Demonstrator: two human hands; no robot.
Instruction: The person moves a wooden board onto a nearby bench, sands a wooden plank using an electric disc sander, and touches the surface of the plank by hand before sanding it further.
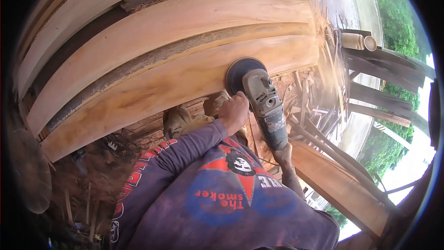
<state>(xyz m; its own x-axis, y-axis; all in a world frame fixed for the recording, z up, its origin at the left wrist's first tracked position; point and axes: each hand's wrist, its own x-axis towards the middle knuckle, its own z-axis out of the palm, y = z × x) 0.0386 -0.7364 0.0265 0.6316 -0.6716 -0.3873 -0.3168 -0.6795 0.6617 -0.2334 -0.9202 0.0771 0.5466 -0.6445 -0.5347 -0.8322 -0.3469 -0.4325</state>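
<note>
An angle grinder with a worn grey-green body lies across the middle of the view. Its round dark disc rests against the near edge area of a pale wooden plank. Close to the tool's head, my left hand is closed in a fist, apparently around a side handle that the fingers hide. My right hand is wrapped round the rear end of the grinder's body. Darker brown patches mark the plank to the left of the disc.
Beyond the plank lie more long boards, with dark gaps between them. Scrap wood strips and a dusty haze are at the right. A wide board slants at lower right. Sawdust and offcuts cover the ground at lower left.
</note>
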